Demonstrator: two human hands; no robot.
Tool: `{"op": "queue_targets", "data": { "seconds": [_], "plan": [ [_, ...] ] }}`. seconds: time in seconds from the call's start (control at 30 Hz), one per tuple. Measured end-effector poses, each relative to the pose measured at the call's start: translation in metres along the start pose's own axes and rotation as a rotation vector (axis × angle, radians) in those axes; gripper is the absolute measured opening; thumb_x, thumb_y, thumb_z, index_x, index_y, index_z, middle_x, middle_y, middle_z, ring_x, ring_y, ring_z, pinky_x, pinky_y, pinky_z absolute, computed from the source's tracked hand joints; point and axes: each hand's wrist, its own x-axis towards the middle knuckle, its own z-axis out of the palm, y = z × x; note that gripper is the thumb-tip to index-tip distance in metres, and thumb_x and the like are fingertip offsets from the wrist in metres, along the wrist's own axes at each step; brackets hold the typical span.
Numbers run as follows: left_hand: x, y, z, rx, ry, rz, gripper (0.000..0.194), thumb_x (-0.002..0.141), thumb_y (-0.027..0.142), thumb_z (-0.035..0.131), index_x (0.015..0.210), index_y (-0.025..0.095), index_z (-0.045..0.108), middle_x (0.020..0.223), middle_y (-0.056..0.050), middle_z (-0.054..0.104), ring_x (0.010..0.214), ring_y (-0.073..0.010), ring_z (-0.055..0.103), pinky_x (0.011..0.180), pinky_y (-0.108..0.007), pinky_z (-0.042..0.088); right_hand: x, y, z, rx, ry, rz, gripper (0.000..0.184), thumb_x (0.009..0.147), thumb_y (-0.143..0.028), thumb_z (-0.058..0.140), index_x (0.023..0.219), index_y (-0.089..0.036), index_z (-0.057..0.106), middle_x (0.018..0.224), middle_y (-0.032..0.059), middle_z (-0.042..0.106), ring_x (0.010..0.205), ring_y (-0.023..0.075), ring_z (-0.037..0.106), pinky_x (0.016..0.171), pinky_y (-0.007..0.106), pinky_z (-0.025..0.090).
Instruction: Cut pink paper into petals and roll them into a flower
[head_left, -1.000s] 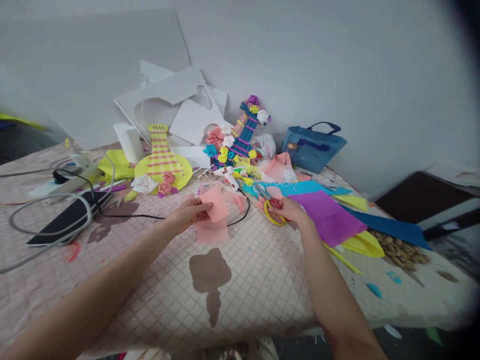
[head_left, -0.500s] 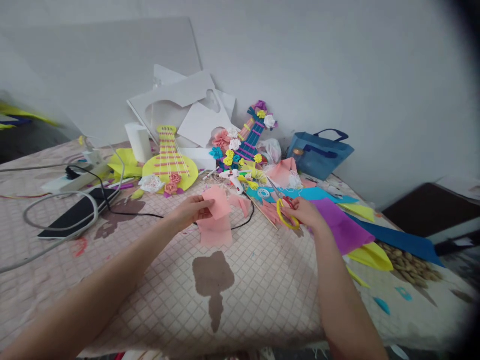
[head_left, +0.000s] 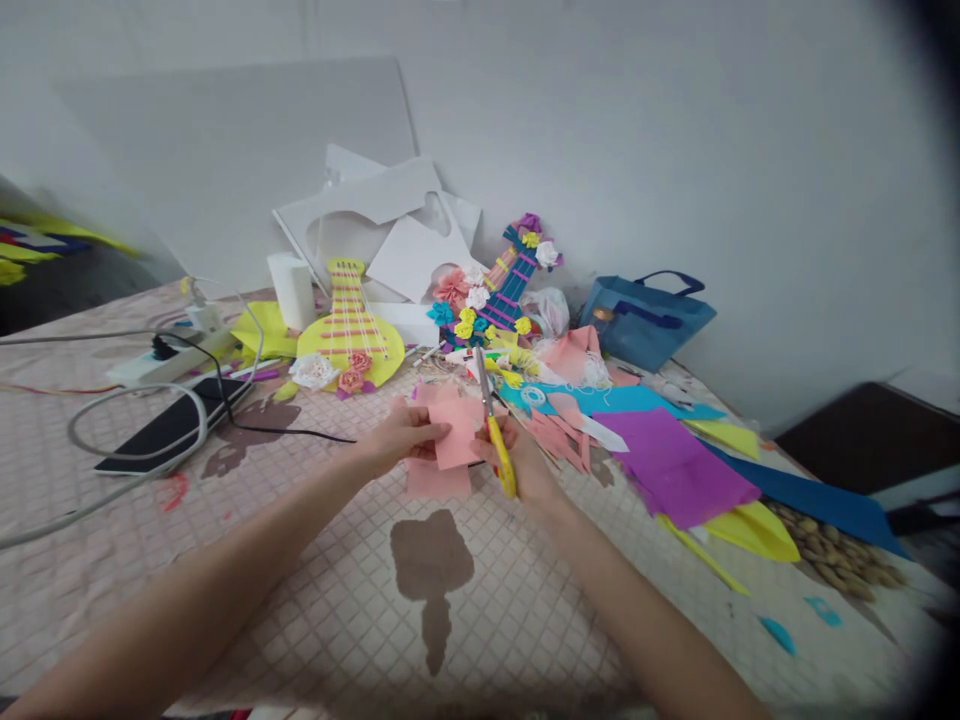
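Observation:
My left hand point(head_left: 401, 440) pinches a small pink paper piece point(head_left: 457, 437) between thumb and fingers. Another pink sheet point(head_left: 439, 482) lies on the table beneath it. Yellow-handled scissors point(head_left: 499, 450) are gripped in my right hand point(head_left: 517, 455), their blades pointing up and away from me. The fingertips of that hand reach the right edge of the pink piece; whether they grip it I cannot tell. Just right of the scissors lie pink paper scraps point(head_left: 559, 440).
A yellow paper guitar point(head_left: 349, 345) leans at the back, left of a blue flowered one point(head_left: 510, 290). Purple paper point(head_left: 675, 465) and a blue bag point(head_left: 649, 320) are to the right. A power strip point(head_left: 165, 362), cables and a black tablet-like slab point(head_left: 169, 430) occupy the left.
My right hand has brought the scissors leftward to the pink piece, and their blades now point more upright. My left hand keeps hold of the paper. The view has shifted slightly.

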Motion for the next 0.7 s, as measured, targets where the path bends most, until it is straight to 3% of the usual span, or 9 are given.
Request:
{"op": "queue_targets", "data": {
  "seconds": [0.13, 0.33, 0.47, 0.57, 0.7],
  "plan": [
    [-0.002, -0.002, 0.007, -0.017, 0.017, 0.012, 0.039, 0.062, 0.035, 0.078, 0.089, 0.01, 0.064, 0.082, -0.009, 0.069, 0.07, -0.0161, 0.065, 0.065, -0.028, 0.052, -0.003, 0.007, 0.004, 0.069, 0.025, 0.029, 0.043, 0.051, -0.027, 0.08, 0.079, -0.019, 0.048, 0.063, -0.0079, 0.05, 0.046, 0.0045, 0.041, 0.041, 0.017, 0.029],
    [-0.005, -0.005, 0.018, -0.236, 0.047, -0.079, 0.026, 0.066, 0.024, 0.077, 0.085, 0.01, 0.066, 0.082, -0.008, 0.069, 0.067, -0.0126, 0.065, 0.063, -0.022, 0.052, -0.004, 0.007, 0.005, 0.139, 0.055, -0.006, 0.042, 0.055, -0.03, 0.08, 0.082, -0.021, 0.049, 0.068, -0.0066, 0.051, 0.05, 0.0055, 0.044, 0.042, 0.017, 0.031],
    [-0.002, 0.004, 0.009, -0.383, 0.112, -0.027, 0.011, 0.07, 0.014, 0.072, 0.077, 0.012, 0.064, 0.072, -0.004, 0.069, 0.06, -0.0105, 0.064, 0.059, -0.02, 0.052, -0.006, 0.018, 0.009, 0.164, -0.003, 0.027, 0.037, 0.064, -0.039, 0.075, 0.077, -0.021, 0.046, 0.059, -0.0066, 0.049, 0.047, 0.0077, 0.044, 0.042, 0.019, 0.033],
    [0.002, 0.015, -0.006, -0.443, 0.195, 0.002, 0.007, 0.073, 0.011, 0.069, 0.073, 0.013, 0.062, 0.064, -0.001, 0.066, 0.055, -0.0094, 0.062, 0.053, -0.019, 0.051, -0.011, 0.023, 0.015, 0.27, -0.115, 0.093, 0.038, 0.069, -0.05, 0.068, 0.075, -0.022, 0.044, 0.055, -0.0072, 0.043, 0.045, 0.008, 0.041, 0.042, 0.019, 0.033],
    [0.004, 0.024, -0.022, -0.519, 0.28, 0.007, 0.004, 0.077, 0.011, 0.064, 0.076, 0.014, 0.062, 0.062, 0.0, 0.066, 0.052, -0.0086, 0.061, 0.05, -0.018, 0.051, -0.022, 0.017, 0.025, 0.41, -0.399, 0.171, 0.048, 0.073, -0.067, 0.054, 0.08, -0.02, 0.049, 0.063, -0.0032, 0.046, 0.051, 0.0102, 0.046, 0.047, 0.023, 0.039]
  ]
}}
